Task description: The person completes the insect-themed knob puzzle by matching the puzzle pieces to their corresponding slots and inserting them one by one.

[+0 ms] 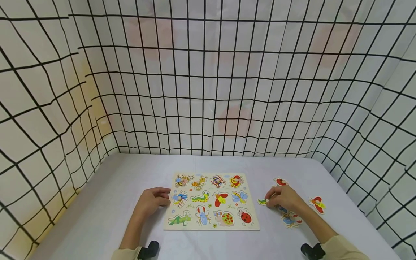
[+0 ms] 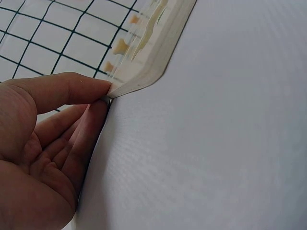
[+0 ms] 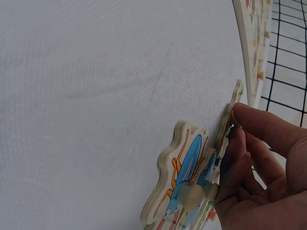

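Note:
A wooden insect puzzle board (image 1: 211, 229) lies flat on the white table, covered in printed bugs. My left hand (image 1: 151, 201) is at its left edge; in the left wrist view, thumb and fingertips of that hand (image 2: 53, 139) meet at the board's edge (image 2: 156, 74). Right of the board, my right hand (image 1: 286, 198) pinches a green caterpillar piece (image 1: 261, 202). The right wrist view shows this piece (image 3: 229, 120) edge-on between thumb and finger of the hand (image 3: 268, 167). Beside that hand lies a blue beetle piece (image 3: 184, 167) with a pale knob, overlapping other pieces.
Loose pieces lie right of the board: a ladybug piece (image 1: 280, 181) behind the right hand, a red-and-yellow bug piece (image 1: 317, 204) farther right, and a beetle piece (image 1: 291, 219) in front, partly covered. A black grid-patterned white backdrop (image 1: 211, 90) surrounds the table (image 1: 130, 169).

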`<state>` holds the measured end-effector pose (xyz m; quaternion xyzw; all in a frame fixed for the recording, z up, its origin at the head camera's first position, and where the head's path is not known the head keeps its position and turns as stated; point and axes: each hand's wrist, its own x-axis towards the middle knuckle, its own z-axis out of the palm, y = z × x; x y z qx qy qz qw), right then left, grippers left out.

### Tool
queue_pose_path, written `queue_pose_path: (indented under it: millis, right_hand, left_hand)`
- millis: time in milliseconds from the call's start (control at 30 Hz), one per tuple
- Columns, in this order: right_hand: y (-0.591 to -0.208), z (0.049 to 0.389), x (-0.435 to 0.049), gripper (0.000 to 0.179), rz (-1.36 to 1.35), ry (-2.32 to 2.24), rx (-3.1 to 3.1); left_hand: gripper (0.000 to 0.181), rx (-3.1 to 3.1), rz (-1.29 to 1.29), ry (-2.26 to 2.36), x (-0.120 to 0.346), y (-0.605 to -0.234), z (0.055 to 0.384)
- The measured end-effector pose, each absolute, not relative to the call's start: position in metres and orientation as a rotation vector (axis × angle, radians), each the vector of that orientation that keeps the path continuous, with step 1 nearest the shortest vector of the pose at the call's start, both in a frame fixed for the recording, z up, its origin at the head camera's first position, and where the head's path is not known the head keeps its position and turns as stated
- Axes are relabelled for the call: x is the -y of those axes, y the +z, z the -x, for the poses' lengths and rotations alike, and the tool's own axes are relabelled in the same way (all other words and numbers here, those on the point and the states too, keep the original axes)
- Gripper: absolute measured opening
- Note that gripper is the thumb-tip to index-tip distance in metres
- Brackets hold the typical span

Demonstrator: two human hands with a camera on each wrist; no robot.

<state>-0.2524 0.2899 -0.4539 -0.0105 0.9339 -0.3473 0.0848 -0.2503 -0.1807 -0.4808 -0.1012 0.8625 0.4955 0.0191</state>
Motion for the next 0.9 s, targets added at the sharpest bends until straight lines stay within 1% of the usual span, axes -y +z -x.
queue_pose_path:
  millis: [633, 900]
  right_hand:
    - [-0.444, 0.255, -0.284, 0.021, -0.027, -1.085, -2.738]
    - [-0.439, 0.261, -0.27, 0.019, 0.055, -1.093, -2.75]
  left_hand:
    - [0.034, -2.68, 0.311, 1.557, 0.18, -0.479, 0.248]
    - [0.035, -2.677, 0.31, 1.56, 0.18, -0.479, 0.247]
